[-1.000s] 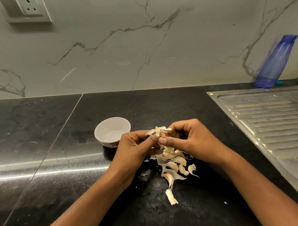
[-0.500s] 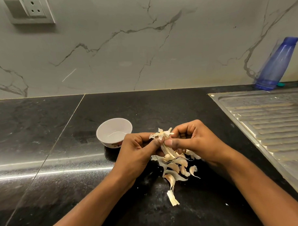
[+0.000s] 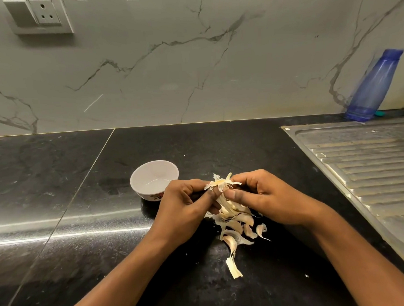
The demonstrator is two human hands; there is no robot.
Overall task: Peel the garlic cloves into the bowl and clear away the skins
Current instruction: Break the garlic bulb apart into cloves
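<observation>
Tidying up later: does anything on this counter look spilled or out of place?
Garlic skins lie strewn on the black counter near the bowl, not gathered. The blue bottle looks tilted at the wall, possibly lens distortion.

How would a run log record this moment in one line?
stage: peeling | left hand: grips garlic | right hand: pinches garlic | bowl: no cloves seen | skins: heaped on counter
</observation>
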